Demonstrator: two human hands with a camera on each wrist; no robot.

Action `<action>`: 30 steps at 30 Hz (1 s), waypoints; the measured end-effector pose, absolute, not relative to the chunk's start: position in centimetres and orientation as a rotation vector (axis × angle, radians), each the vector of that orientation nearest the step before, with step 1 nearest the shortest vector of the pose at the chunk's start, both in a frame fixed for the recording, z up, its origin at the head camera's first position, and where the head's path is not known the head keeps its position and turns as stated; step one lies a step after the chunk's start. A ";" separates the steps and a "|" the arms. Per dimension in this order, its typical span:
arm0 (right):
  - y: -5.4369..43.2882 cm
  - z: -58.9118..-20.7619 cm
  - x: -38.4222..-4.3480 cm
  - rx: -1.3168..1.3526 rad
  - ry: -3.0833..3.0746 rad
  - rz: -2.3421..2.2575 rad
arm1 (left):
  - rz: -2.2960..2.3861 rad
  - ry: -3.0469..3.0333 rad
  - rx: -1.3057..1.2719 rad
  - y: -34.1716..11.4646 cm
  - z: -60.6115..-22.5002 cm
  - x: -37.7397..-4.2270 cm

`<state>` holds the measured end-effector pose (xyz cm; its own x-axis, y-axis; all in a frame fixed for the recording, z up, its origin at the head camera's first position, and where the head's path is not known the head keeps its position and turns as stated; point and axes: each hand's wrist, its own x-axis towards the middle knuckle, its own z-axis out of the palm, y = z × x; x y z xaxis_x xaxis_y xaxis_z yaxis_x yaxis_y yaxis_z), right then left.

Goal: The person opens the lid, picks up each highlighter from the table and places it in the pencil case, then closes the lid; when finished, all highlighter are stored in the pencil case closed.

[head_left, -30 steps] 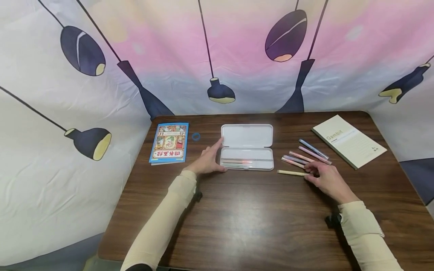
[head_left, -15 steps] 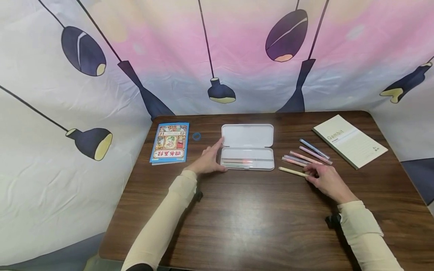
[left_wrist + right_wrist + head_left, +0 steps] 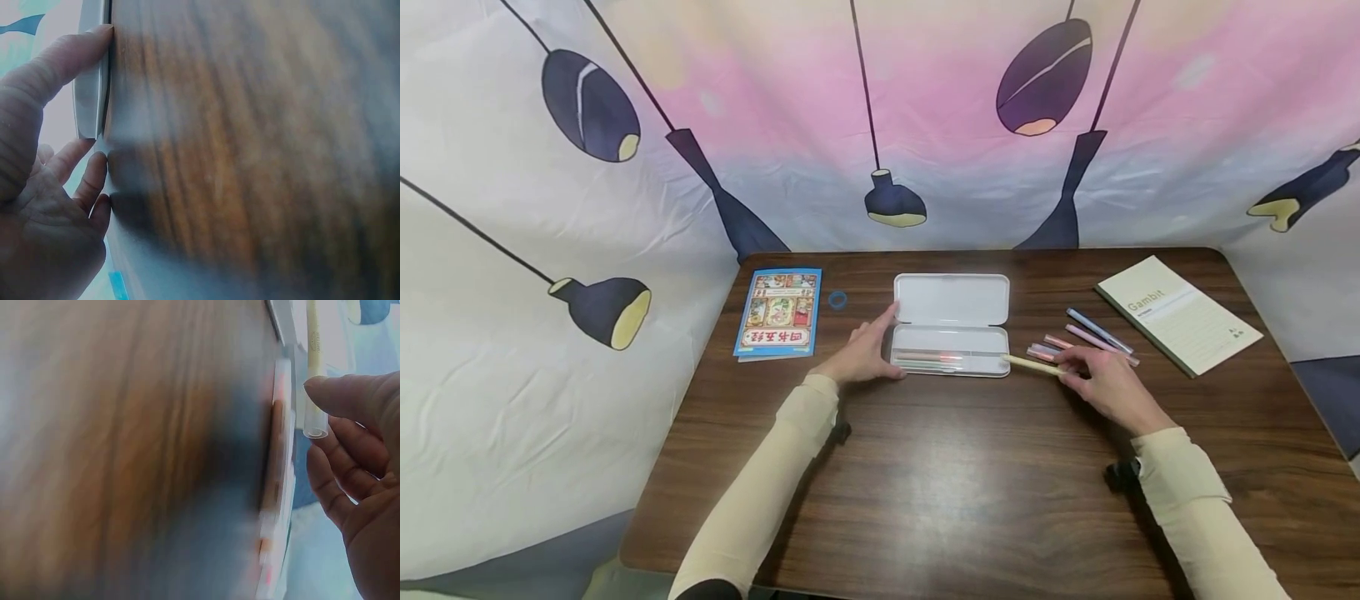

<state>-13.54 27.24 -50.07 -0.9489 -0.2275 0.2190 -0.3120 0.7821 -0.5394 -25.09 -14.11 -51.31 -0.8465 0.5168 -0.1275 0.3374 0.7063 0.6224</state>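
Thumb and fingers (image 3: 350, 400) of a person's right hand (image 3: 1105, 383) pinch a yellow pen (image 3: 1033, 365) near one end, a hold that appears to leave most of its length free to point toward an open pencil case (image 3: 951, 298). The right wrist view shows the pen raised off the worktop (image 3: 955, 500); from above, its far tip overlaps the case's right edge, though whether the two touch cannot be told.

The left hand (image 3: 863, 350), fingers spread and gripping nothing, touches the case's left end, thumb at the front corner, probably to steady it. The case lies with its lid laid back, away from the person, and its tray nearest; a few pens (image 3: 928, 358) lie lengthwise inside, toward the left.

To the right, loose pens (image 3: 1100, 331) lie close by the right hand, some partly hidden by it, leaving only a narrow gap beside the case. Farther right sits a notebook (image 3: 1176, 315); at left, a blue ring (image 3: 838, 300) and a booklet (image 3: 778, 312). The widest room to move is on the near side, where brown wood runs from the case to the front edge.
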 end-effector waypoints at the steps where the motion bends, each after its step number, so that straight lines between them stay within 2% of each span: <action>1: 26.9 -50.0 -13.9 0.445 -2.831 0.901 | 0.870 2.622 0.673 -14.2 -51.3 -25.1; 15: 20.7 -49.7 -18.0 0.590 -2.877 1.002 | 0.876 2.611 0.677 -14.3 -51.3 -25.0; 30: 15.2 -50.2 -20.6 0.796 -2.857 1.041 | 0.866 2.612 0.664 -14.2 -51.1 -24.9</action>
